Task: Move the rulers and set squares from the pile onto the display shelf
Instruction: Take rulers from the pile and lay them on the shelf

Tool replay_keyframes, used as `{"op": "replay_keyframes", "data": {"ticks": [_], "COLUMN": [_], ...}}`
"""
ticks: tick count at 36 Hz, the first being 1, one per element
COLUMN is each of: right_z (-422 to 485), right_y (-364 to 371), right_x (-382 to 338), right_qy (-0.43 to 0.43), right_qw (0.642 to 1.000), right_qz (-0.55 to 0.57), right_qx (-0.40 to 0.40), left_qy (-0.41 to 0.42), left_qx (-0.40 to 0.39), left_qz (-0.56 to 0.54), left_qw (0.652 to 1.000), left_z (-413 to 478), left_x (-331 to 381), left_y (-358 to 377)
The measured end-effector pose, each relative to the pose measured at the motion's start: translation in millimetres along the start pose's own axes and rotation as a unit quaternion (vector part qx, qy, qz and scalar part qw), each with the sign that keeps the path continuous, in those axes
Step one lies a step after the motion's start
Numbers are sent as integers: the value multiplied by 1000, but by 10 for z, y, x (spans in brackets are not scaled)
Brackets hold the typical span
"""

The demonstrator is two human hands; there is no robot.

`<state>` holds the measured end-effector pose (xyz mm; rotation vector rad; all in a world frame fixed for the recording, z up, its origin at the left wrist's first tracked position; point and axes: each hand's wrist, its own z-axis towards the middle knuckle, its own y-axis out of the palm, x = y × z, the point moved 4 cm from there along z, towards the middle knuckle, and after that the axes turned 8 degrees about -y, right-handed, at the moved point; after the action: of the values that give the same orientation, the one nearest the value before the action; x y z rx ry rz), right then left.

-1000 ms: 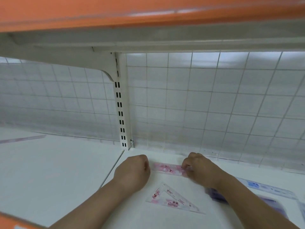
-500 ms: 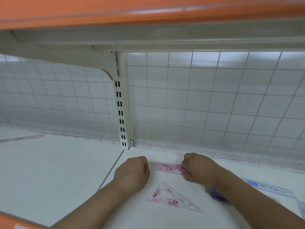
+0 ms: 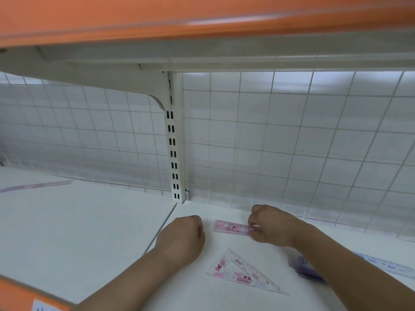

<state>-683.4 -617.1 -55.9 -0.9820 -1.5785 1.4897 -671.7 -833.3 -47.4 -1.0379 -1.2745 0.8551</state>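
Left hand point(image 3: 179, 239) has drawn back from the pink ruler point(image 3: 231, 227) and sits just beside it, curled, with nothing seen in it. Right hand point(image 3: 271, 227) pinches the ruler's other end, flat on the shelf point(image 3: 89, 232). A set square point(image 3: 240, 272) is already placed. The pile point(image 3: 307, 268) at right likely still holds pieces to move.

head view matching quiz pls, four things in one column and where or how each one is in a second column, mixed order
Things
1. pink ruler
2. pink set square
3. pale purple ruler
4. left hand

Place or state
a. far left on the shelf
b. curled, holding nothing
c. pinched at one end by the right hand
d. flat, untouched, nearer the shelf front

Pairs: 1-c, 2-d, 3-a, 4-b
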Motion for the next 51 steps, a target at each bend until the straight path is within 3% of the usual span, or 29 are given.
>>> {"op": "replay_keyframes", "data": {"ticks": [19, 28, 41, 51], "right_z": [-19, -86, -194, -143], "right_y": [43, 0, -372, -383], "right_x": [56, -45, -726, -1308], "right_qy": [32, 35, -31, -112], "right_qw": [993, 994, 987, 982], "right_qz": [112, 99, 1, 27], "right_qx": [-23, -22, 155, 149], "left_qy": [-4, -7, -52, -122], "left_qx": [2, 13, 39, 66], "left_qz": [6, 3, -8, 13], "left_qw": [1000, 1000, 998, 990], "left_z": [-37, -147, -462, -872], "left_x": [-22, -33, -94, -454], "left_y": [-37, -67, -243, -344]}}
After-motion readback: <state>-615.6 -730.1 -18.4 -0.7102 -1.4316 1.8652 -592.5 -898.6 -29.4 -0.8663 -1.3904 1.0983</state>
